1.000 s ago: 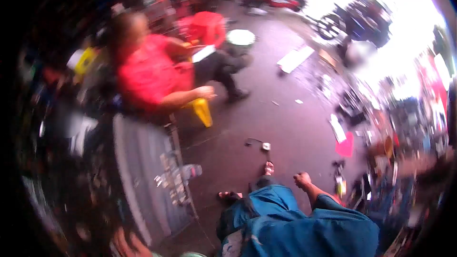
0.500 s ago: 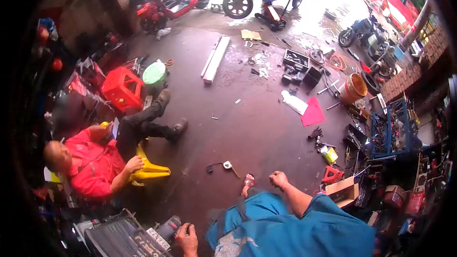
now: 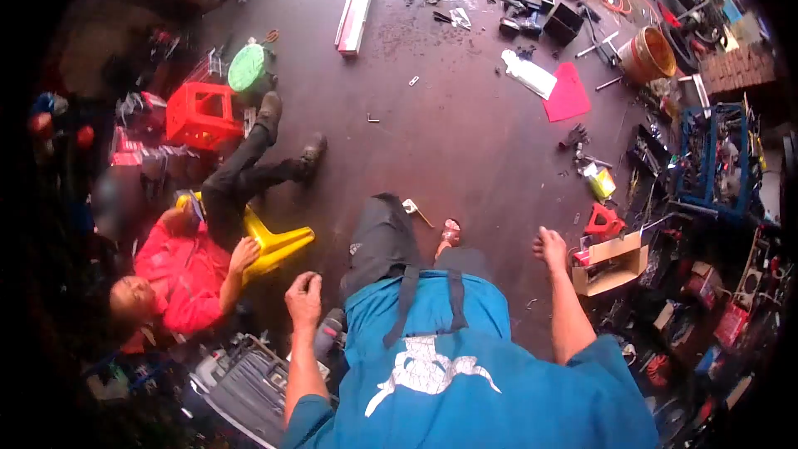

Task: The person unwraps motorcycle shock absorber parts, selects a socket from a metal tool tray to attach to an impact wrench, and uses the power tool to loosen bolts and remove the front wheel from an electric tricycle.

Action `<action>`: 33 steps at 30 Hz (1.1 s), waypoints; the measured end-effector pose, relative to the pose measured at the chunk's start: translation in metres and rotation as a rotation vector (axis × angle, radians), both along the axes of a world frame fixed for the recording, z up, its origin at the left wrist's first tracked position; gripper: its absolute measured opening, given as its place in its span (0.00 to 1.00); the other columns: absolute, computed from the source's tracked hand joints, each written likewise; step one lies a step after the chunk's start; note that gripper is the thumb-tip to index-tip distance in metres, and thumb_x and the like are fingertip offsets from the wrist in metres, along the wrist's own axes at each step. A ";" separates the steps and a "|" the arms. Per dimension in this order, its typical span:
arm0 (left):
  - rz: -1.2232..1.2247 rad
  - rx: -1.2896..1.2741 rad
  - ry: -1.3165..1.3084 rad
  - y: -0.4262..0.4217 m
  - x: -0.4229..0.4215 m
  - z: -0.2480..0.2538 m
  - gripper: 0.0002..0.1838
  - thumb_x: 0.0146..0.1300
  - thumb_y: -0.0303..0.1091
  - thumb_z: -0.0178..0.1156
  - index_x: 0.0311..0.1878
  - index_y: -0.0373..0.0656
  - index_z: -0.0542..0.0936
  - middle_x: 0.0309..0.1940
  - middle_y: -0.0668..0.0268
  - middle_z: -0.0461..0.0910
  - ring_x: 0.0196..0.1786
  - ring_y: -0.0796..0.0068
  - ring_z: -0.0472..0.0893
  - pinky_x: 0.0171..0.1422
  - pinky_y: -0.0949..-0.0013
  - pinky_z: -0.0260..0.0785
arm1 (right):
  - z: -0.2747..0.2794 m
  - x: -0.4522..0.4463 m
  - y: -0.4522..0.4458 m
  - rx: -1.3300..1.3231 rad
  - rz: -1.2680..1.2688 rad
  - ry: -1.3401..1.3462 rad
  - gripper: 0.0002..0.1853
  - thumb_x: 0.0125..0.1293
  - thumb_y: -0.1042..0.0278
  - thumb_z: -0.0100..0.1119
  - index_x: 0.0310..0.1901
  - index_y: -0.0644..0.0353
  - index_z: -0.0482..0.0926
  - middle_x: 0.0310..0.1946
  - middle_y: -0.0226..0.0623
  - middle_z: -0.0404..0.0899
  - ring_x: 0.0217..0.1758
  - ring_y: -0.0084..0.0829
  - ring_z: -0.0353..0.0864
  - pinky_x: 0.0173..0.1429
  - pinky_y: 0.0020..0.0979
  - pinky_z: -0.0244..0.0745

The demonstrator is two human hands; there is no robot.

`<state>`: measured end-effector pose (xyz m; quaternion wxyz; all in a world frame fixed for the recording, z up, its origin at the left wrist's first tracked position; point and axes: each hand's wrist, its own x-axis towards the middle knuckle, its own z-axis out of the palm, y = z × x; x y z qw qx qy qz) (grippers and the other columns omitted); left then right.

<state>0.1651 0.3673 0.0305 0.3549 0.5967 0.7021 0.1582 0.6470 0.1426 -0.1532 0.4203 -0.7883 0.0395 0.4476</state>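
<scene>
My left hand (image 3: pixel 304 298) hangs in front of my blue shirt's left side, its fingers curled in and nothing visible in it. Beside that wrist is a dark grey cylindrical thing (image 3: pixel 330 328), partly covered. On the other side my right hand (image 3: pixel 549 248) hovers over the floor, loosely closed, with nothing visible in its grip. An open cardboard box (image 3: pixel 613 268) and a red stand-like thing (image 3: pixel 604 222) lie to the right of it. A white tape measure (image 3: pixel 409 206) with its yellow blade partly out rests on the floor by my knee.
A person in a red shirt (image 3: pixel 184 270) sits at the left near a yellow stool (image 3: pixel 278 241). A red stool (image 3: pixel 202 115) stands beyond. Farther ahead lie a long white box (image 3: pixel 360 8) and a red cloth (image 3: pixel 568 93). Tools and a blue rack (image 3: pixel 713 158) crowd the right.
My view has tipped down and moved forward, so more of my body shows. Both hands have come up higher in view; my leg now covers part of the floor near the tape measure.
</scene>
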 end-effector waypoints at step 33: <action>-0.507 -0.173 0.064 0.542 0.111 -0.102 0.13 0.59 0.33 0.63 0.43 0.34 0.83 0.36 0.57 0.85 0.40 0.68 0.84 0.49 0.67 0.74 | -0.061 -0.151 0.246 -0.360 -0.420 0.188 0.13 0.68 0.60 0.57 0.28 0.57 0.72 0.20 0.32 0.73 0.18 0.24 0.71 0.18 0.27 0.61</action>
